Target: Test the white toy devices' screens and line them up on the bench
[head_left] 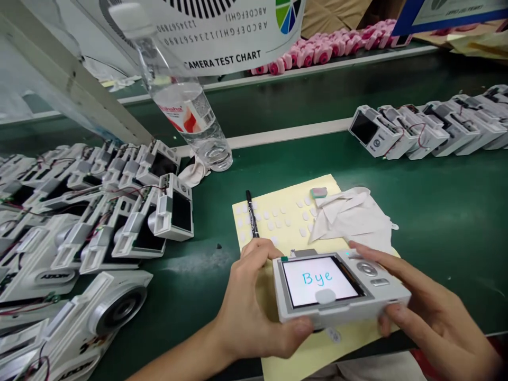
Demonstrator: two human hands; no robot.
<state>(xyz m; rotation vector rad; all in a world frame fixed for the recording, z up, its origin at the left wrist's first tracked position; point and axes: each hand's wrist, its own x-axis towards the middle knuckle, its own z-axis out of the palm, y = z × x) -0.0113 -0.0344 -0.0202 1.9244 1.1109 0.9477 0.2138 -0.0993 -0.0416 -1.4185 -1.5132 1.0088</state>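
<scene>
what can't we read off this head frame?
- Underside and front of the small white camera with lit "Bye" screen: head view, turned away, covered by the left hand and right hand.
- Clear plastic water bottle: label text blurred.
- Pink toy parts in a far row: too small, partly behind the white test chart.
- Black marker pen: lower end behind the left hand.
</scene>
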